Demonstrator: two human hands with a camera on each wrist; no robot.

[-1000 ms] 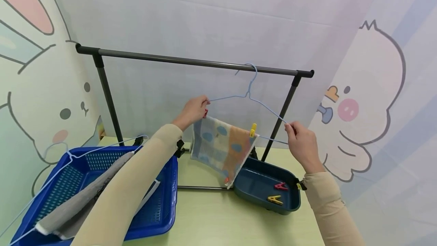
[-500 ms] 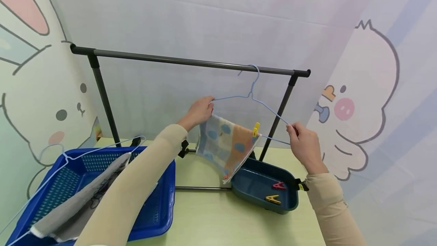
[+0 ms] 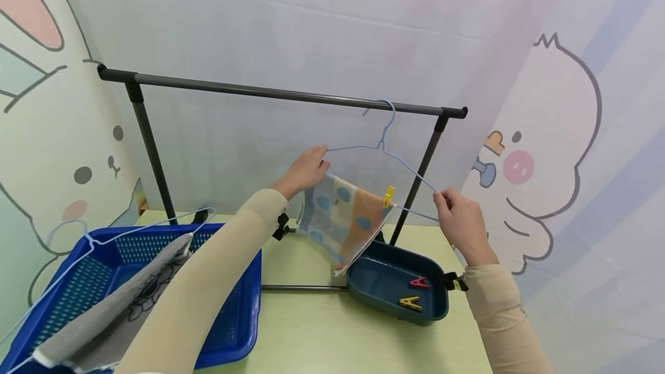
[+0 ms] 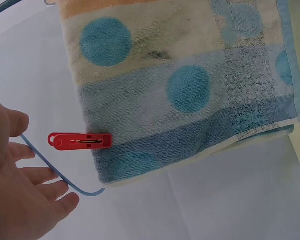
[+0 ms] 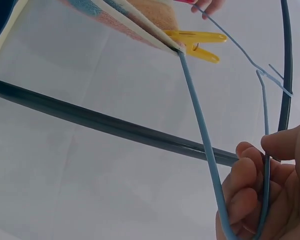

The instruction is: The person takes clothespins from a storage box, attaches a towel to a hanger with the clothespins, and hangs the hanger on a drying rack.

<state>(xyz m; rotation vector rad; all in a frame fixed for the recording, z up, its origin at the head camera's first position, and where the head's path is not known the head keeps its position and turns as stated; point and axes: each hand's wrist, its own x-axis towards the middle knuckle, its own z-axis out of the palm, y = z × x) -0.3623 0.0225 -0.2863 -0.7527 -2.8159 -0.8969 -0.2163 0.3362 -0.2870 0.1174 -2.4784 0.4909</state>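
A light-blue wire clothes hanger (image 3: 383, 142) hooks over the black rail, tilted with its right end lower. My right hand (image 3: 461, 221) grips its right corner; in the right wrist view the thumb and curled fingers (image 5: 242, 202) close round the wire. A small towel (image 3: 340, 212) with blue dots hangs over the lower bar. A yellow clothespin (image 3: 388, 196) clips its right end and a red clothespin (image 4: 80, 141) its left. At the hanger's left corner is my left hand (image 3: 303, 172), thumb apart and fingers loosely extended along the wire in the left wrist view.
A black rack rail (image 3: 249, 90) spans the back. At left, a blue basket (image 3: 257, 316) bears another hanger (image 3: 90, 238) with a grey cloth (image 3: 114, 310). A dark-blue tub (image 3: 363, 299) holds a red clothespin (image 3: 419, 283) and a yellow clothespin (image 3: 410, 303).
My left hand has shifted slightly right along the hanger and now covers the red clothespin in the head view. My right hand keeps its grip. The head view has drifted slightly.
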